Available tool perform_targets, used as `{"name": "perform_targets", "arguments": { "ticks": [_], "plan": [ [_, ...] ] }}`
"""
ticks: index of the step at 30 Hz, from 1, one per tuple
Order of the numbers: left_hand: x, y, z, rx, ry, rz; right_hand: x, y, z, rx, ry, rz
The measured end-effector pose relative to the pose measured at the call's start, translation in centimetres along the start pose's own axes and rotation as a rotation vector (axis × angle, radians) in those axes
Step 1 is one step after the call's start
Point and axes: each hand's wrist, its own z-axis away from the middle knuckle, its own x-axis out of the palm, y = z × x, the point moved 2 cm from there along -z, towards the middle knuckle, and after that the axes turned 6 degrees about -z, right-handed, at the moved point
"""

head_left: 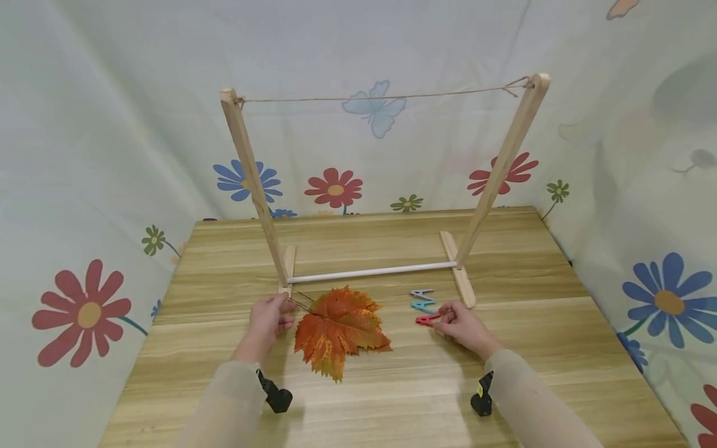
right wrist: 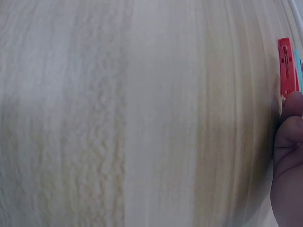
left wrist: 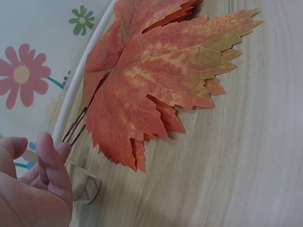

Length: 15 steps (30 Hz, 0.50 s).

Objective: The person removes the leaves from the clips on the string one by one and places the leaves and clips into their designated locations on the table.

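Note:
Several orange-red artificial leaves (head_left: pixel 338 323) lie overlapping on the table, their thin brown stems (left wrist: pixel 75 127) pointing left. At the stem ends is my left hand (head_left: pixel 271 316), its thumb apart from its fingers and the fingertips right by the stems. On the other side, my right hand (head_left: pixel 462 325) pinches the near end of a red clothespin (head_left: pixel 427 320) between thumb and fingertips. Just beyond it lie a teal clothespin (head_left: pixel 422 306) and a grey clothespin (head_left: pixel 421 293), in a row. In the right wrist view, the red clothespin (right wrist: pixel 287 66) shows beyond the thumb.
Behind the leaves stands a wooden frame with a left post (head_left: pixel 254 180), a right post (head_left: pixel 501 174) and a white bottom rod (head_left: pixel 372 272). A twine line (head_left: pixel 313 99) is strung between the post tops. Flower-printed cloth (head_left: pixel 302 143) surrounds the wooden table (head_left: pixel 392 398).

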Motion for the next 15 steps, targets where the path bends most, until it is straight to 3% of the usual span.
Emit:
{"name": "perform_targets", "arguments": {
  "ticks": [7,15],
  "plan": [
    [-0.3,0.3,0.1,0.031,-0.007,0.009,-1.0,-0.3,0.3,0.044,0.014,0.017],
    [-2.0,1.9,0.0,0.089,0.003,0.024,-3.2,-1.6,0.8,-0.003,0.046,0.088]
  ]
}}
